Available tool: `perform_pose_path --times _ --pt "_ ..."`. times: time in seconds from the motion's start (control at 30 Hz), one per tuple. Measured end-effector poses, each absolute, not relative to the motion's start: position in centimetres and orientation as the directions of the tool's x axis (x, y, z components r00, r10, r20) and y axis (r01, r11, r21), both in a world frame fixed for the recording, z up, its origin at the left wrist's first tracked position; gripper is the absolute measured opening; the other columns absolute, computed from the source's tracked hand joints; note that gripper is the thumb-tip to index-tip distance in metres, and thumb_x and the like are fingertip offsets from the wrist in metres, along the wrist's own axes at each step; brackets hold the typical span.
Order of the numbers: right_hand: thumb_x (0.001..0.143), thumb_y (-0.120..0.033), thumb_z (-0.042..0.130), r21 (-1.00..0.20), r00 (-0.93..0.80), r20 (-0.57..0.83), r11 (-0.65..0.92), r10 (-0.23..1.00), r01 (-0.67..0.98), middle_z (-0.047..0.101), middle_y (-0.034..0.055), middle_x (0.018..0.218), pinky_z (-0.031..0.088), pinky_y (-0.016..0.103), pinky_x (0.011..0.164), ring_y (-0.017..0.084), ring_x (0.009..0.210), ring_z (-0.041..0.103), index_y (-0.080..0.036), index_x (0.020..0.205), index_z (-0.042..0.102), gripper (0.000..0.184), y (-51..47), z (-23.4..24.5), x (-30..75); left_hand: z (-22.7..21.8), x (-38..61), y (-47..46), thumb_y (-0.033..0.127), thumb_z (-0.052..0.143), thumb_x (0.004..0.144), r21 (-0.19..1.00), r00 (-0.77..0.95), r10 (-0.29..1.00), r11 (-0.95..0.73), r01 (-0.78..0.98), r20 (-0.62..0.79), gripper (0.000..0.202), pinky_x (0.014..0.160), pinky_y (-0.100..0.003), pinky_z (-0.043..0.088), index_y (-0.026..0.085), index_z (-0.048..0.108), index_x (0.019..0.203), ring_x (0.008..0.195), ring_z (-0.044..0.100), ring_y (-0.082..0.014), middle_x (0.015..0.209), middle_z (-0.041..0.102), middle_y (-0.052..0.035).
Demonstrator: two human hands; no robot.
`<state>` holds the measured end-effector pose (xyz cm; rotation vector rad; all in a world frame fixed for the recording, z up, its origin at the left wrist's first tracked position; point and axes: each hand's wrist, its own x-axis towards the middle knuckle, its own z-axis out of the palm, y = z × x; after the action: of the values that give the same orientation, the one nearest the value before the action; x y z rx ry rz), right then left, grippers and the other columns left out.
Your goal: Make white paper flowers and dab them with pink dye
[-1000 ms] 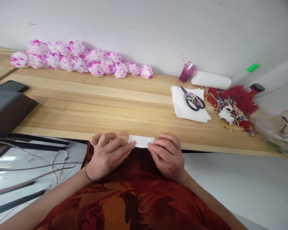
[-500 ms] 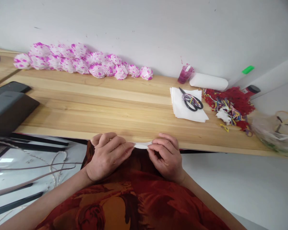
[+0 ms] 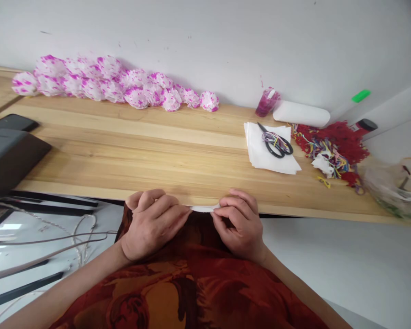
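Observation:
Stretched between my two hands at the table's front edge is a narrow white folded paper strip point(image 3: 202, 209). My left hand point(image 3: 155, 224) pinches its left end between thumb and fingers. The right end is pinched by my right hand point(image 3: 241, 226), with its upper fingers curled above the strip. Both ends are hidden under the fingertips. Beyond my right hand lies a stack of white paper sheets point(image 3: 260, 155), with black-handled scissors point(image 3: 277, 148) and a small bundle of coloured yarn point(image 3: 273, 138) on top.
Pink-and-white paper pompoms point(image 3: 137, 97) line the wall. At the right are a pink-stained cup point(image 3: 266, 104), a white roll point(image 3: 301, 113), a heap of red and coloured yarn point(image 3: 342, 144) and a plastic bag point(image 3: 393, 187). A dark grey device point(image 3: 17, 155) stands at the left.
My view has shifted slightly. Both hands still hold the white paper strip in nearly the same place, and its visible part looks slightly thinner and flatter.

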<state>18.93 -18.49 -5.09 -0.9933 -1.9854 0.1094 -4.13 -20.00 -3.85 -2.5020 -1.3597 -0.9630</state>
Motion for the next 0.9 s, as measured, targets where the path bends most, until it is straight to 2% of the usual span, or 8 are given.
perform_pose_path --times 0.3,0.53,0.77,0.9 --pt "0.074 -0.004 0.074 -0.430 -0.285 0.668 0.668 0.688 0.607 0.068 0.0016 0.086 0.053 0.045 0.095 0.023 0.103 0.061 -0.023 0.081 0.064 0.022 -18.46 -5.10 18.99 -3.89 -3.92 -19.82 0.015 0.076 0.078 0.268 0.302 0.734 -0.548 0.792 0.609 0.017 0.079 -0.032 0.041 0.028 0.074 0.089 0.081 0.052 -0.0176 0.073 0.067 0.0016" --pt "0.078 -0.008 0.072 -0.421 -0.317 0.657 0.681 0.685 0.599 0.068 0.0017 0.089 0.052 0.046 0.097 0.023 0.104 0.060 -0.024 0.085 0.064 0.018 -18.51 -5.24 19.24 -3.61 -4.00 -19.91 0.014 0.077 0.077 0.240 0.328 0.711 -0.572 0.784 0.622 0.020 0.081 -0.032 0.043 0.028 0.075 0.091 0.084 0.053 -0.0182 0.077 0.070 0.0013" --pt "0.078 -0.009 0.074 -0.412 -0.322 0.659 0.685 0.679 0.601 0.068 0.0023 0.089 0.051 0.046 0.097 0.024 0.105 0.060 -0.022 0.084 0.064 0.018 -18.55 -5.28 19.22 -3.52 -3.91 -19.90 0.010 0.076 0.076 0.221 0.350 0.707 -0.581 0.783 0.615 0.022 0.082 -0.032 0.041 0.027 0.074 0.091 0.079 0.052 -0.0169 0.076 0.071 0.0019" --pt "0.078 -0.009 0.074 -0.412 -0.307 0.666 0.678 0.680 0.609 0.069 0.0020 0.090 0.052 0.046 0.096 0.025 0.107 0.060 -0.023 0.086 0.065 0.018 -18.55 -5.38 19.21 -3.76 -4.00 -19.95 0.011 0.078 0.075 0.200 0.353 0.692 -0.583 0.787 0.629 0.024 0.082 -0.032 0.041 0.027 0.073 0.093 0.083 0.052 -0.0179 0.077 0.070 0.0016"
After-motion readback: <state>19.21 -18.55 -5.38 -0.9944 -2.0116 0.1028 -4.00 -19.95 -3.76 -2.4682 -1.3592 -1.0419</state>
